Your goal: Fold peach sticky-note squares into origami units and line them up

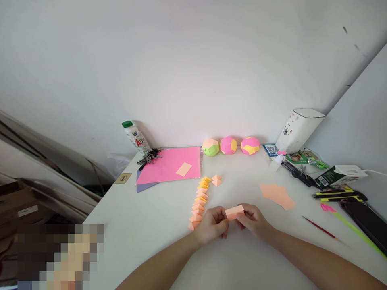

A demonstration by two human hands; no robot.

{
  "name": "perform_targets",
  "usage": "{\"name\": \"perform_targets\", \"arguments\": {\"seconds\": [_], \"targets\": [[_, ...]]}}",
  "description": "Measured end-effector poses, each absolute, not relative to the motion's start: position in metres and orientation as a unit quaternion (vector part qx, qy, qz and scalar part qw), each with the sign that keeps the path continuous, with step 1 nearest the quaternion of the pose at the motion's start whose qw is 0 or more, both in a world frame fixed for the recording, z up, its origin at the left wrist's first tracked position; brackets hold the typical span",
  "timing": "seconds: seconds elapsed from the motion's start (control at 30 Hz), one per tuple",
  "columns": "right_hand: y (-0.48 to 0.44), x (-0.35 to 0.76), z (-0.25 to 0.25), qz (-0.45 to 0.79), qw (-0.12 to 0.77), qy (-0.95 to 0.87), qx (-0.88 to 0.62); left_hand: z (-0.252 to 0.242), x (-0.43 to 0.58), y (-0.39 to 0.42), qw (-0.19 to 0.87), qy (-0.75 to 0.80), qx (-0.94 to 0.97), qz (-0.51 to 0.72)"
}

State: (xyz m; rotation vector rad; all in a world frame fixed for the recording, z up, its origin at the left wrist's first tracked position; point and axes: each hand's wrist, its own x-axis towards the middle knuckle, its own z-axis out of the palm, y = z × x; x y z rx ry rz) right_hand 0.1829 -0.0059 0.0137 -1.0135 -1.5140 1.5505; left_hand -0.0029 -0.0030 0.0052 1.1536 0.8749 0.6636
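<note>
Both hands meet over the white table near its front edge. My left hand and my right hand pinch the two ends of a small folded peach paper piece, fingers closed on it. Just left of the hands runs a row of several folded peach and yellow paper units, with one more folded unit at its far end. A few loose peach paper sheets lie flat to the right of the hands.
Three paper balls line the back wall beside pink paper sheets, keys and a bottle. At the right are a white box, a red stick, a utility knife and clutter.
</note>
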Motion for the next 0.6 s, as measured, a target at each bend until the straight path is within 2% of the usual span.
{"name": "perform_targets", "arguments": {"seconds": [0.17,0.37,0.6], "targets": [[-0.0036,0.1834,0.0142,0.601,0.378,-0.569,-0.416,0.0064,-0.0012,-0.0029,0.71,0.359,0.492,0.353],[-0.0055,0.1796,0.0114,0.58,0.332,-0.622,-0.407,0.0058,0.0029,0.0003,0.715,0.37,0.446,0.391],[-0.0072,0.1814,0.0117,0.544,0.364,-0.637,-0.406,0.0004,0.0028,0.0029,0.703,0.385,0.418,0.427]]}}
